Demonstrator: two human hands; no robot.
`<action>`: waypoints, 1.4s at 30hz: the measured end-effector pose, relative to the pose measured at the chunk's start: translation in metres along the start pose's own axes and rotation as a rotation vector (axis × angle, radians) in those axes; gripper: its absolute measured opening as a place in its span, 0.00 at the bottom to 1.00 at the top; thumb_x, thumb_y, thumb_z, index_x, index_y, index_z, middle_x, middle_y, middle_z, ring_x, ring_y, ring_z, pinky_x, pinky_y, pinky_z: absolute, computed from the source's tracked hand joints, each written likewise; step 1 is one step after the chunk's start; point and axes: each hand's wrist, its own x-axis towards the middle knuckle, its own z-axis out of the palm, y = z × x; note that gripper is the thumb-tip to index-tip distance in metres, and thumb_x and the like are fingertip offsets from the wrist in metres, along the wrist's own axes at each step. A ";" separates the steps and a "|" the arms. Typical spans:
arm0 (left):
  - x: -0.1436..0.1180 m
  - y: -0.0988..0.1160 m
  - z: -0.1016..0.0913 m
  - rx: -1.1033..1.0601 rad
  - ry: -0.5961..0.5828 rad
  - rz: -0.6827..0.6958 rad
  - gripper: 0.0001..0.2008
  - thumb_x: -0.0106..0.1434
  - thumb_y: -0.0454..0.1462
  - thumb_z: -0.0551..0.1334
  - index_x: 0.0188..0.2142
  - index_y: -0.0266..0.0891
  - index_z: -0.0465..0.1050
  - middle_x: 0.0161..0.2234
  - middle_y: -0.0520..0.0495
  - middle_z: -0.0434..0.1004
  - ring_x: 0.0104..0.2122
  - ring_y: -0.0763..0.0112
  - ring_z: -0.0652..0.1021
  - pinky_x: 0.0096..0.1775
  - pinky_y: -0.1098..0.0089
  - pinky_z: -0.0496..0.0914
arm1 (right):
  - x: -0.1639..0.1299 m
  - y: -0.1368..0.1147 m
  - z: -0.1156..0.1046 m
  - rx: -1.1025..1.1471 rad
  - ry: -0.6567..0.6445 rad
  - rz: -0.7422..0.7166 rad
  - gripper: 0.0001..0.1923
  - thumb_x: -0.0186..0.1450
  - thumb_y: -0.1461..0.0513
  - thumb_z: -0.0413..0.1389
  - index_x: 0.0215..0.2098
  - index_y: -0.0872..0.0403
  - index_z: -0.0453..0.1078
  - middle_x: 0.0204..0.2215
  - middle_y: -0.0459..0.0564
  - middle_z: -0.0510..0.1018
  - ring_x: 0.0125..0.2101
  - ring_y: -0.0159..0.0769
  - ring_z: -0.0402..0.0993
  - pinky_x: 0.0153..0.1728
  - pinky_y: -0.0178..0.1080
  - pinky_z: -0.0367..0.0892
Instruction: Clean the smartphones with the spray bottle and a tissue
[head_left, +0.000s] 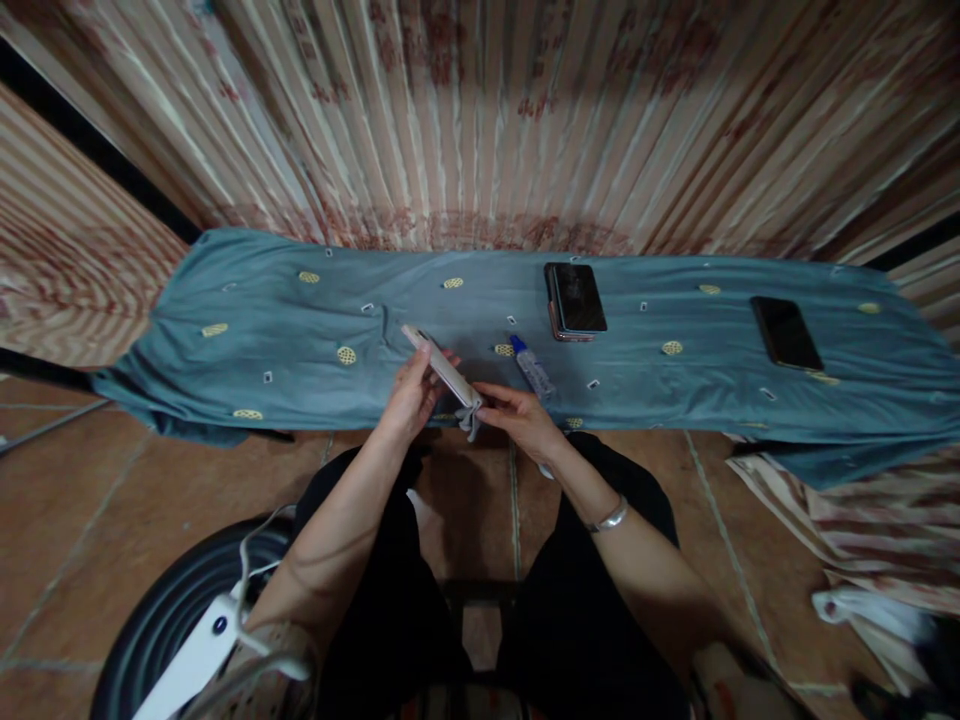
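Observation:
My left hand (411, 392) grips a pale, slim phone (442, 367) by its upper end, tilted nearly edge-on above the cloth-covered table. At its lower end, my right hand (521, 418) pinches a small grey cloth (470, 420) against the phone's edge. Just beyond the right hand lies a clear bottle with a blue cap (532, 370). Which way the phone's screen faces is hard to make out.
A small stack of dark phones (576, 298) rests behind the bottle, and another black phone (786, 332) lies far right. The teal patterned tablecloth (420, 285) meets a striped curtain (465, 130). At lower left, a white power strip (191, 655) sits on a black round object (142, 620).

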 end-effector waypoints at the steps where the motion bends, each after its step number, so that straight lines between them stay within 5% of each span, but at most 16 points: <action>1: -0.001 -0.002 0.001 0.011 0.002 0.008 0.21 0.54 0.50 0.70 0.38 0.37 0.73 0.40 0.43 0.80 0.48 0.57 0.79 0.49 0.59 0.75 | 0.000 0.001 0.001 0.010 0.012 0.005 0.28 0.48 0.55 0.71 0.47 0.50 0.78 0.49 0.50 0.81 0.51 0.43 0.77 0.58 0.50 0.67; 13: -0.003 -0.015 0.004 0.024 -0.021 0.035 0.22 0.51 0.48 0.72 0.41 0.38 0.74 0.42 0.42 0.80 0.48 0.61 0.79 0.45 0.68 0.74 | 0.003 0.000 0.006 0.016 0.050 -0.013 0.28 0.48 0.52 0.71 0.46 0.49 0.78 0.47 0.47 0.82 0.49 0.43 0.78 0.56 0.50 0.68; 22: -0.004 -0.013 0.002 0.062 -0.064 0.028 0.21 0.51 0.50 0.72 0.35 0.36 0.75 0.34 0.43 0.81 0.40 0.61 0.81 0.38 0.68 0.74 | 0.006 -0.003 0.000 -0.075 0.031 -0.053 0.22 0.55 0.51 0.66 0.45 0.50 0.79 0.48 0.50 0.82 0.50 0.43 0.77 0.58 0.50 0.67; 31: -0.008 -0.014 0.005 0.081 -0.107 0.019 0.23 0.48 0.44 0.74 0.42 0.37 0.76 0.35 0.47 0.82 0.40 0.64 0.81 0.38 0.71 0.72 | 0.016 0.004 -0.001 -0.234 0.094 -0.095 0.13 0.60 0.58 0.60 0.42 0.50 0.80 0.40 0.47 0.84 0.41 0.37 0.79 0.49 0.43 0.72; 42: -0.009 -0.018 0.007 0.057 -0.110 -0.047 0.26 0.47 0.40 0.75 0.45 0.37 0.74 0.30 0.49 0.81 0.30 0.69 0.80 0.32 0.72 0.71 | 0.029 0.007 0.004 -0.117 0.206 -0.109 0.14 0.57 0.61 0.62 0.41 0.52 0.79 0.42 0.48 0.84 0.43 0.37 0.79 0.52 0.43 0.71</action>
